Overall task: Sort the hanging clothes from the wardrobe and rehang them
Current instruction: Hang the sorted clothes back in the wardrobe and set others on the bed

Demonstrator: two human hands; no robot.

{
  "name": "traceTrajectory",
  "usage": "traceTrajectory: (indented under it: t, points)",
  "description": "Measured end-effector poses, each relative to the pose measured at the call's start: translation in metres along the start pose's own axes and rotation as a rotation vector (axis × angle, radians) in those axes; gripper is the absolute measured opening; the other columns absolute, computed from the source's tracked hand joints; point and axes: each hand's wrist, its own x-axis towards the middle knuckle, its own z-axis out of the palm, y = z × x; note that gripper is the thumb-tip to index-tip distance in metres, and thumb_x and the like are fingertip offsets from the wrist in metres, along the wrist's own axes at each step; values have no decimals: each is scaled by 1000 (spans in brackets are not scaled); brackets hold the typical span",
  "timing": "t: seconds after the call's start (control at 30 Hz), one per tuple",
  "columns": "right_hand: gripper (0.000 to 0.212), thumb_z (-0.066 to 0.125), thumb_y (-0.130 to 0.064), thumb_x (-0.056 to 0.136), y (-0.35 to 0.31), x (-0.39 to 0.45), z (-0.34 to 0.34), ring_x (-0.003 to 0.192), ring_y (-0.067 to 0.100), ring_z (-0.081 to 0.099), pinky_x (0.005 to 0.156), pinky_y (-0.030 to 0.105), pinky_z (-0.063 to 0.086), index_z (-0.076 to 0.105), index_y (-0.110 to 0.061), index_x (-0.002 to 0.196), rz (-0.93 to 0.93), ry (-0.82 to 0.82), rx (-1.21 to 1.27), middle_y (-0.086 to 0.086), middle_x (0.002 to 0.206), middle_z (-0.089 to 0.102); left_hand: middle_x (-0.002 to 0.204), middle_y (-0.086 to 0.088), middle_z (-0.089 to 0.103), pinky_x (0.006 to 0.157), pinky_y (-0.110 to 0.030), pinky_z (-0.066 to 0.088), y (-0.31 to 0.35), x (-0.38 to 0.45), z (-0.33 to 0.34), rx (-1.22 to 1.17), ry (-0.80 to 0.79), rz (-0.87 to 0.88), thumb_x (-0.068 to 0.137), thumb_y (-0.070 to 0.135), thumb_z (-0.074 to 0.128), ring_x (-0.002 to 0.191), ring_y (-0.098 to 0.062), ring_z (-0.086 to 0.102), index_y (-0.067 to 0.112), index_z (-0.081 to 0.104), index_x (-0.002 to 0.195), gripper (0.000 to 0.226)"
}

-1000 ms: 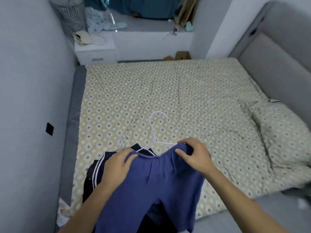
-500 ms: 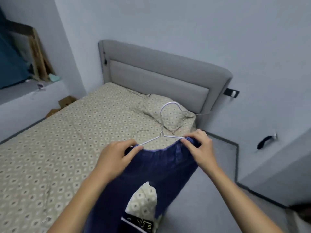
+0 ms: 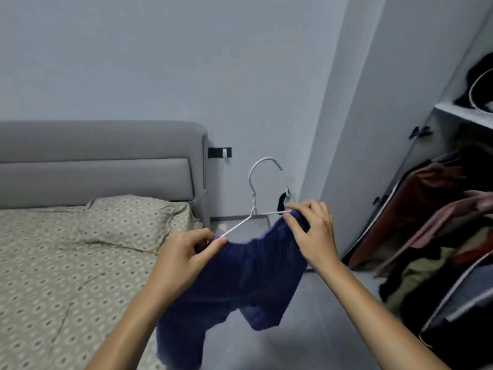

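A pair of dark blue shorts (image 3: 240, 279) hangs on a white wire hanger (image 3: 253, 193), held in the air between the bed and the wardrobe. My left hand (image 3: 184, 255) pinches the left end of the waistband together with the hanger's arm. My right hand (image 3: 312, 233) grips the right end of the waistband and hanger. The hook points up and curls right. The open wardrobe (image 3: 453, 236) is at the right, with several garments hanging inside.
The bed (image 3: 53, 276) with a patterned sheet, a pillow (image 3: 133, 220) and a grey headboard (image 3: 101, 161) fills the left. A white wardrobe shelf (image 3: 464, 116) carries dark items. Grey floor (image 3: 320, 316) lies between bed and wardrobe.
I have turned right from the bed toward the wardrobe, carrying the shorts on the hanger off the bed. Both hands kept their hold on the waistband ends.
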Motion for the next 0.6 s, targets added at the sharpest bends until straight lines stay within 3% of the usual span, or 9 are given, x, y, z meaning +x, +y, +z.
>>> traceTrajectory:
  t: [0.1, 0.27, 0.4, 0.5, 0.6]
  points:
    - [37, 60, -43, 99, 34, 18, -22, 110, 12, 48, 102, 43, 44, 69, -26, 129, 16, -2, -20, -15, 112, 53, 57, 0, 45, 55, -35, 37, 17, 38, 44, -49, -5, 11, 95, 58, 59, 55, -3, 35, 20, 63, 73, 44]
    - [49, 59, -46, 100, 77, 33, -46, 138, 9, 39, 118, 35, 35, 56, -30, 146, 62, 7, 6, -14, 141, 48, 56, 1, 49, 52, -33, 38, 34, 88, 111, -69, -52, 33, 96, 49, 70, 52, -4, 37, 22, 66, 73, 36]
    - [54, 57, -55, 99, 112, 45, -56, 150, 9, 27, 123, 37, 29, 51, -35, 149, 156, 21, -42, -12, 153, 42, 56, -1, 47, 52, -33, 34, 45, 129, 155, -100, -112, 53, 97, 48, 69, 52, -4, 34, 18, 65, 74, 38]
    - [60, 55, -59, 96, 138, 56, -64, 155, 8, 17, 124, 30, 18, 47, -38, 152, 224, 38, -67, -13, 162, 32, 51, 7, 39, 51, -30, 30, 52, 162, 183, -144, -152, 60, 95, 39, 72, 51, -6, 32, 17, 63, 68, 36]
    - [62, 54, -62, 95, 160, 73, -68, 155, 3, 12, 122, 21, 11, 46, -41, 152, 290, 57, -102, -12, 166, 26, 52, 3, 43, 51, -25, 28, 55, 198, 209, -192, -204, 80, 94, 36, 74, 51, -8, 33, 17, 65, 68, 34]
